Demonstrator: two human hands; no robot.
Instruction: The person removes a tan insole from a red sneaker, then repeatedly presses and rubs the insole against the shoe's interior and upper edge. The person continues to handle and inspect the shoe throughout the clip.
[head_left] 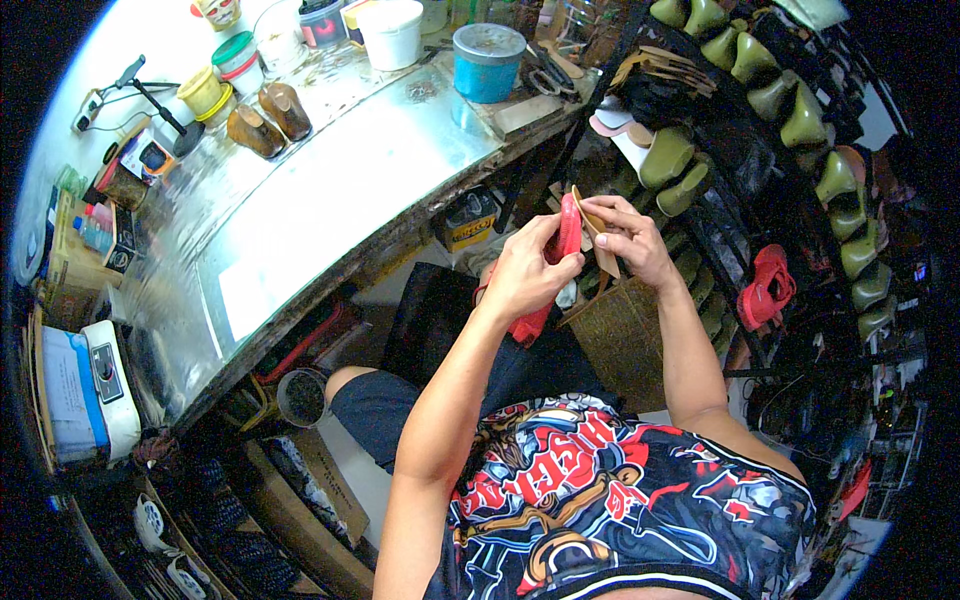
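In front of my chest both hands are raised close together. My left hand (536, 262) is closed around a red shoe (570, 226), its narrow edge turned up. My right hand (630, 238) pinches a thin tan sole-shaped piece (588, 214) right beside the red shoe; whether the two touch along their length, I cannot tell. More red material (530, 324) shows below my left hand, above my lap; the hand hides whether it joins the shoe. A similar red shoe (768, 288) sits on the rack to the right.
A metal-topped workbench (330, 210) curves along the left, with brown shoe lasts (284, 110), a blue tub (487, 64) and a white bucket (392, 36) on it. Green shoe lasts (802, 118) line the right-hand rack. A small bucket (301, 397) stands below the bench.
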